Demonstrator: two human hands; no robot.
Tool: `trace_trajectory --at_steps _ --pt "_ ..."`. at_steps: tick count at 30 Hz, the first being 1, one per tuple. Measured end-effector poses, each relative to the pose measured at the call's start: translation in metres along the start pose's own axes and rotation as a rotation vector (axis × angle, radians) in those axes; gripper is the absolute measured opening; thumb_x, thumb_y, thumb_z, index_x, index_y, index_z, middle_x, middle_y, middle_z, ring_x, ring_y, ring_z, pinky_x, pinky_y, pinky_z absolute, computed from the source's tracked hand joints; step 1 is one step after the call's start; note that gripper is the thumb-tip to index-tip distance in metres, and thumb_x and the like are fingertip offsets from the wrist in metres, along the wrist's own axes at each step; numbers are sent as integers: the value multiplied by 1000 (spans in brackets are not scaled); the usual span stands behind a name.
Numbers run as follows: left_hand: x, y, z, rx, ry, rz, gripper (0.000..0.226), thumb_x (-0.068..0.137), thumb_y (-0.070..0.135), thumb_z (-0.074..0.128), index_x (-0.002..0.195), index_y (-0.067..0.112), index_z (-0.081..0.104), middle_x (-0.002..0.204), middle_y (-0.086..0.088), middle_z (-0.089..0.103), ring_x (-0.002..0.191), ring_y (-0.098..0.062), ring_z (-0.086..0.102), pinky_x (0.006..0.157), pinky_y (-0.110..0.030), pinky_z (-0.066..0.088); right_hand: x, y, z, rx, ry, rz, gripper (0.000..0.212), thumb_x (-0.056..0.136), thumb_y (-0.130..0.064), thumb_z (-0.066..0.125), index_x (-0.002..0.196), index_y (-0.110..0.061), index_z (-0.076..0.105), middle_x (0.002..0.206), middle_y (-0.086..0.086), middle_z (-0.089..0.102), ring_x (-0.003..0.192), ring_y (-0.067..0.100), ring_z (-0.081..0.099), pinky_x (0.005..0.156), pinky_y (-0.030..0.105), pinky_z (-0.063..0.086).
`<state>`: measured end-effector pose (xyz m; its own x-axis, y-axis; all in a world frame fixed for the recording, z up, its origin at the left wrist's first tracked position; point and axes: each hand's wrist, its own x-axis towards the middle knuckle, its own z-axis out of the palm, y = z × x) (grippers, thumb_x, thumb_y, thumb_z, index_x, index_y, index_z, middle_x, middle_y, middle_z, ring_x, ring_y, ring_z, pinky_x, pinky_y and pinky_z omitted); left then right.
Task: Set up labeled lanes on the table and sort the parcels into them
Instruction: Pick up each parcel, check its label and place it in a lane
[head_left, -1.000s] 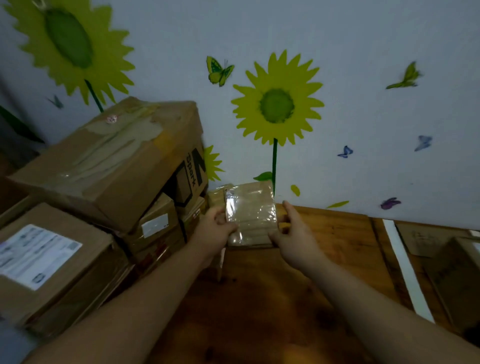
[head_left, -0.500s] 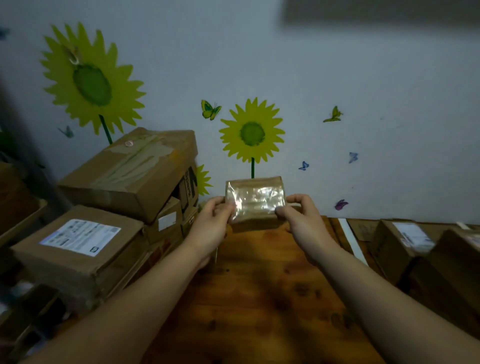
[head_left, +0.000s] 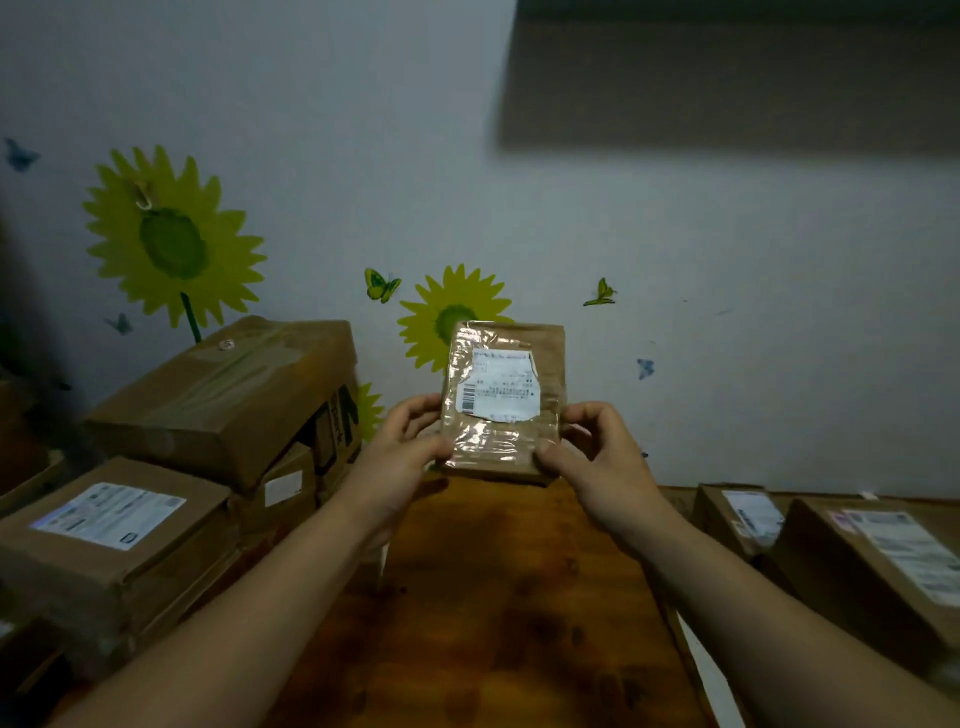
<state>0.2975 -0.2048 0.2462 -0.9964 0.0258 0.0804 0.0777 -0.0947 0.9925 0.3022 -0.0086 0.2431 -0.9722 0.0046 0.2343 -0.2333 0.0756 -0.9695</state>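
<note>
Small brown parcel (head_left: 501, 405), glossy with tape, white label toward the camera, upright above the table (head_left: 493, 597), gripped low between left hand (head_left: 400, 457) and right hand (head_left: 602, 462). At left a parcel stack (head_left: 218, 395), at right two labeled parcels (head_left: 852, 571), beside perhaps a white lane strip (head_left: 698, 660).

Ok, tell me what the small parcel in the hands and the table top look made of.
The small parcel: brown cardboard or kraft paper, apparently under clear glossy tape, judging by bright glare streaks; white paper label on it. The table top: wood, probably varnished, showing orange-brown grain and dark blotches.

left hand (head_left: 402, 457), right hand (head_left: 602, 462), outstretched (both gripping)
</note>
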Motion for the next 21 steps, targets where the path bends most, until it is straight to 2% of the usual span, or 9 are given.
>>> trace_trajectory --at_steps 3,5,7,9,13,15,17,21 --pt "-6 4 9 -27 -5 61 52 82 -9 49 119 28 52 125 10 56 105 -24 61 84 -46 51 -1 -12 -9 16 -7 -67 36 83 1 66 98 -24 45 111 -11 54 110 1 51 68 16 54" --pt "-9 9 14 -40 10 116 54 82 -13 48 114 30 54 125 12 55 103 -21 62 82 -43 53 -2 -19 -13 48 -27 -94 38 82 7 64 98 -23 44 110 -10 54 96 -8 59 65 16 54" --pt "-12 15 18 -41 20 176 55 83 -14 49 113 31 53 122 14 54 97 -14 64 73 -34 55 -4 -25 -15 83 -42 -120 38 83 11 61 96 -20 43 110 -8 53 82 -18 60 61 14 53" --pt "-14 19 20 -32 13 221 56 83 -13 50 120 28 51 121 16 54 92 -6 66 66 -23 55 -6 -29 -16 104 -50 -134 37 83 11 60 96 -19 42 110 -8 53 79 -20 59 60 14 53" --pt "-16 23 22 -9 -21 265 57 84 -15 49 123 25 48 121 16 53 90 4 66 63 -16 53 -10 -32 -19 97 -9 -142 38 83 10 61 97 -20 43 112 -9 54 86 -14 62 61 17 54" --pt "-15 23 26 -14 -49 263 56 84 -16 48 118 29 49 117 19 53 89 7 65 63 -16 54 -14 -31 -21 73 42 -133 40 82 7 64 99 -23 45 114 -10 55 105 0 60 64 19 55" --pt "-13 19 31 -22 -87 242 55 84 -17 47 115 29 49 115 21 52 85 9 65 63 -15 54 -21 -28 -27 23 101 -120 40 81 3 67 100 -26 46 116 -11 56 118 7 51 68 18 55" --pt "-9 2 59 -31 -207 178 54 84 -18 47 116 26 49 115 18 54 80 8 65 58 -12 50 -50 -19 -52 -62 246 -60 41 80 -3 70 101 -29 46 114 -13 55 115 4 50 83 25 54"
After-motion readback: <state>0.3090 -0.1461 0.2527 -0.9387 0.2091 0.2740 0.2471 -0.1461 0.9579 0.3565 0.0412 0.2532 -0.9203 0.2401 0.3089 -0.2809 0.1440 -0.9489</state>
